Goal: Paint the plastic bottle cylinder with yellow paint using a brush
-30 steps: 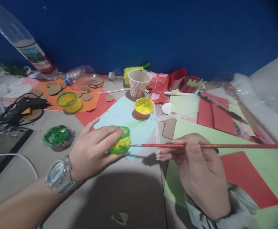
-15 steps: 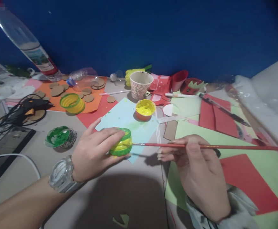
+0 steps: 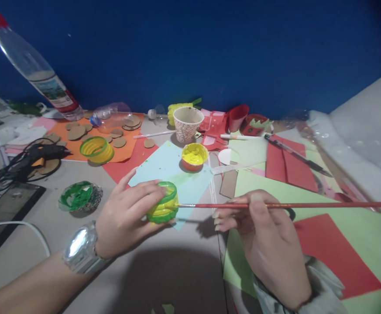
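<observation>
My left hand (image 3: 133, 213) is closed around a plastic ring painted yellow with green rims (image 3: 164, 205), which looks like a cut bottle section. In my right hand (image 3: 265, 235) a long red paintbrush (image 3: 223, 205) is pinched, held level. Its tip touches the yellow side of the ring. Behind the ring, a small cup of yellow paint (image 3: 194, 158) stands on light blue paper (image 3: 164, 163). A cup of green paint (image 3: 80, 197) sits left of my left hand. A second yellow ring with a green rim (image 3: 97, 149) rests on orange paper.
A patterned paper cup (image 3: 187, 124) stands behind the yellow paint. Cardboard discs (image 3: 77, 133) and a clear plastic bottle piece (image 3: 114, 117) lie at the back left, near a tall bottle (image 3: 51, 87). Black cables (image 3: 29, 152) are at left. Red and green paper (image 3: 337, 257) lies at right.
The view has shifted slightly, so the table things appear a little lower and further left. Both hands keep their holds, and the brush tip stays against the ring.
</observation>
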Available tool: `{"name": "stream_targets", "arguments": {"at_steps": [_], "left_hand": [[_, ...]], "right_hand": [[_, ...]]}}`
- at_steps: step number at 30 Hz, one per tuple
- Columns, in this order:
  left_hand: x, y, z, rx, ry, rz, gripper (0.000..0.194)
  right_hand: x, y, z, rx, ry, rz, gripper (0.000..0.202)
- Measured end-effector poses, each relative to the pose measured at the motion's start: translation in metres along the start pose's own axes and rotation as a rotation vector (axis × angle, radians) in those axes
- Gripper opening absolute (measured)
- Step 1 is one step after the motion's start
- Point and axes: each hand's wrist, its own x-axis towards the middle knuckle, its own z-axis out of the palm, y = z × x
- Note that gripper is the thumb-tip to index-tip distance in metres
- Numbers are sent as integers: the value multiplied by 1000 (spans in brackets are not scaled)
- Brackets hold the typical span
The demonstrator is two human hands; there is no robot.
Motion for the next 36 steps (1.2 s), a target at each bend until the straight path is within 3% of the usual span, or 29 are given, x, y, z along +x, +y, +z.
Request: {"name": "stream_targets", "arguments": {"at_steps": [6,14,22,30,36], "left_hand": [[-2,-2,1,-34,7,-38,57],[-3,-1,3,-137,0,-70,60],[-6,-6,8,-375,11,-178,64],[-6,-6,8,-357,3,-133,67],[-7,-7,8,-470,8,-178,65]], "right_hand": [[5,-2,-6,-40,117,20,19],[0,-2,-5,-26,65,55,21],[7,-8,-6,-36,161,20,22],[-1,-7,-2,-23,7,-12,20],[4,-9,-3,-13,90,-16,19]]}}
